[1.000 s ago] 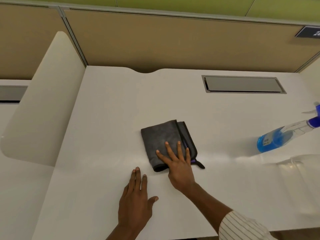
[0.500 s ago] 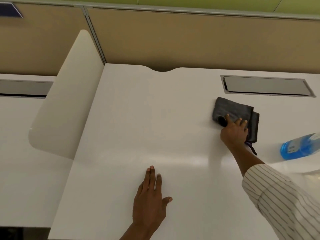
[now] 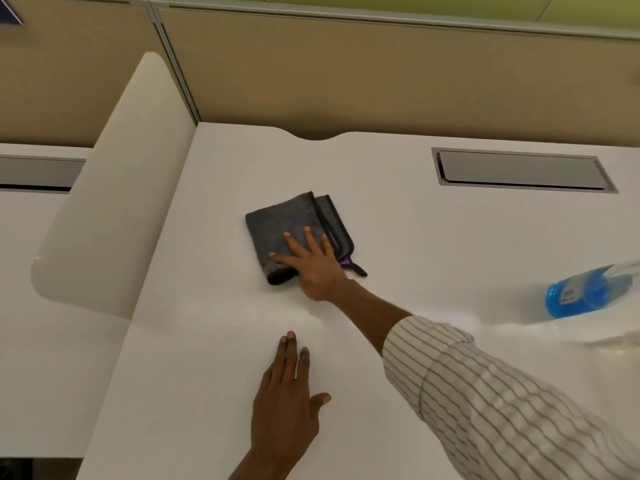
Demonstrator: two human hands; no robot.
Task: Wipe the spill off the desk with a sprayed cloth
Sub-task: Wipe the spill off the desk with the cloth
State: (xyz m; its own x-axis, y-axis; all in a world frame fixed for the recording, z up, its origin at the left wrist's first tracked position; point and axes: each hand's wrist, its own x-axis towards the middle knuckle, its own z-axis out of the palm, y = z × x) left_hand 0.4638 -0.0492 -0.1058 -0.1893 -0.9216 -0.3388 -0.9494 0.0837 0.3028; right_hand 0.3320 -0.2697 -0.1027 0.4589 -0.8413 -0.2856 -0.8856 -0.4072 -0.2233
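A folded dark grey cloth with a purple-edged fold lies in the middle of the white desk. My right hand presses flat on the cloth's near right part, fingers spread, arm stretched out in a striped sleeve. Flat on the desk near the front edge rests my left hand, palm down, holding nothing. A spray bottle with blue liquid stands at the right edge of the view. No spill shows on the desk surface.
A grey cable hatch is set into the desk at the back right. A white rounded divider panel stands along the desk's left side. Tan partition walls close the back.
My right hand has slid the cloth from the back right, near the hatch, leftward to the desk's middle. Before that it had gone from near centre out to the right. My left hand stays put.
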